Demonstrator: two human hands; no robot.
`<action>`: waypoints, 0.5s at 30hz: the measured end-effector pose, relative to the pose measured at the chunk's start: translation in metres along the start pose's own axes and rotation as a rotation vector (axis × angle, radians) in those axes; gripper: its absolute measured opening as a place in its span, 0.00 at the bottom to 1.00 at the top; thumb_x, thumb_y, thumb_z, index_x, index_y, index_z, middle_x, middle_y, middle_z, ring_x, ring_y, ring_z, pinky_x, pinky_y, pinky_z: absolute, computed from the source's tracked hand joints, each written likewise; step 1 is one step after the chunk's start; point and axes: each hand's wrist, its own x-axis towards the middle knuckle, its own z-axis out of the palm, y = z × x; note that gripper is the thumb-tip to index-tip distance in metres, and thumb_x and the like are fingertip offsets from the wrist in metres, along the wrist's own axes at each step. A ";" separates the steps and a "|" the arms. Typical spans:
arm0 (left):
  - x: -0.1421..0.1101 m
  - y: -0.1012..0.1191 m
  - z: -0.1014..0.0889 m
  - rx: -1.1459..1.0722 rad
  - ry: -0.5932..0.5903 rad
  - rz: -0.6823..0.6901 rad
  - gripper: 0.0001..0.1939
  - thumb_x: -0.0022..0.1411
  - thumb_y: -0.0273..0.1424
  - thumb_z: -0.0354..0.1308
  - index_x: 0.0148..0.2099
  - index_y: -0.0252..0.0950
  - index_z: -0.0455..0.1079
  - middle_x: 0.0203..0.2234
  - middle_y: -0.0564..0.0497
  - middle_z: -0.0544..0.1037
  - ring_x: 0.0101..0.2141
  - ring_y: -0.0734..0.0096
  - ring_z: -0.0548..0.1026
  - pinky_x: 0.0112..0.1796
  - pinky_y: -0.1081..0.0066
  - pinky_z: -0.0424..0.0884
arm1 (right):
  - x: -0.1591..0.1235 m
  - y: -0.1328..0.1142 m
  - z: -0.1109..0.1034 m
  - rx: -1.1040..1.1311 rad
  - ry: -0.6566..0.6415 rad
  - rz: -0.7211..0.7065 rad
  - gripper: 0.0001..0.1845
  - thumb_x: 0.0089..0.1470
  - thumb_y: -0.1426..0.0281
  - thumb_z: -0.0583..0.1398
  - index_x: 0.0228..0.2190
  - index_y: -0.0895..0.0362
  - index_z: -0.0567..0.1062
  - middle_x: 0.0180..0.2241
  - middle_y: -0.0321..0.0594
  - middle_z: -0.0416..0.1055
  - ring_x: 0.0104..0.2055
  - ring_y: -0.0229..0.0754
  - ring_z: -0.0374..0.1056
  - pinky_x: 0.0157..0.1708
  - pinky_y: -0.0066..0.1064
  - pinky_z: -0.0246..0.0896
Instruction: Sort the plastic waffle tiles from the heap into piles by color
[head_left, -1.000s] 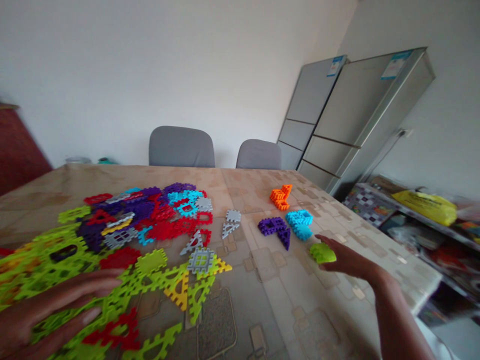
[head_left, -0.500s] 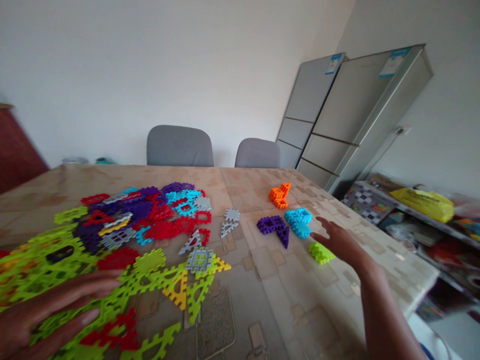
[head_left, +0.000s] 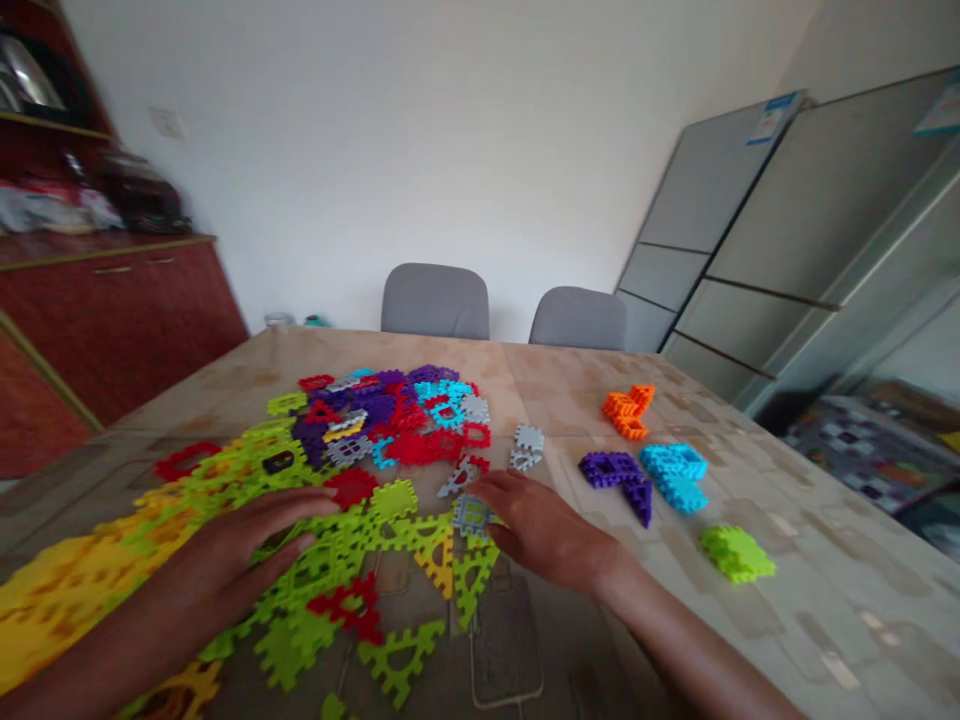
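My left hand (head_left: pixel 259 545) hovers over the lime-green interlocking plastic pieces (head_left: pixel 322 555), its thumb and fingers apart and holding nothing. My right hand (head_left: pixel 551 535) is at the right side of the pile, thumb and fingers spread around the right edge of a grey square window piece (head_left: pixel 469 516); whether it touches the piece I cannot tell. Just behind lies a grey triangle piece (head_left: pixel 456 478). Close to these are a yellow triangle piece (head_left: pixel 436 560) and a green triangle piece (head_left: pixel 472 580). A red triangle piece (head_left: pixel 352 607) lies to the right of my left hand.
Small stacks stand apart on the table's right: orange (head_left: pixel 628 412), purple (head_left: pixel 616 475), light blue (head_left: pixel 675 473) and lime green (head_left: pixel 737 553). Red, purple and yellow pieces (head_left: pixel 56 595) fill the left. Two grey chairs (head_left: pixel 435 300) stand behind the table, a fridge (head_left: pixel 697 220) at the right.
My right hand has moved left from beside the lime-green stack to the grey square window piece. My left hand stays over the green pieces. The view has turned left.
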 end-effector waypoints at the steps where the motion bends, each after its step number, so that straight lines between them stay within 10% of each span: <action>1: 0.001 -0.001 -0.002 -0.013 -0.018 -0.001 0.22 0.69 0.46 0.48 0.52 0.44 0.77 0.51 0.52 0.82 0.50 0.62 0.79 0.53 0.69 0.72 | 0.006 -0.003 0.004 -0.016 0.004 0.001 0.27 0.59 0.76 0.60 0.59 0.60 0.68 0.59 0.52 0.69 0.61 0.53 0.64 0.60 0.44 0.61; 9: -0.008 -0.019 0.016 -0.064 -0.094 0.048 0.19 0.70 0.40 0.51 0.58 0.43 0.73 0.56 0.47 0.78 0.56 0.57 0.74 0.57 0.63 0.68 | 0.015 -0.007 0.023 0.003 0.002 -0.053 0.23 0.58 0.79 0.59 0.55 0.57 0.72 0.52 0.48 0.73 0.56 0.50 0.67 0.57 0.41 0.63; 15: -0.012 -0.012 0.014 -0.064 -0.142 0.151 0.23 0.67 0.35 0.59 0.63 0.48 0.67 0.60 0.48 0.73 0.60 0.54 0.69 0.59 0.55 0.66 | 0.029 0.022 0.036 0.223 0.292 0.053 0.30 0.57 0.82 0.55 0.59 0.52 0.69 0.49 0.45 0.78 0.48 0.47 0.75 0.49 0.38 0.69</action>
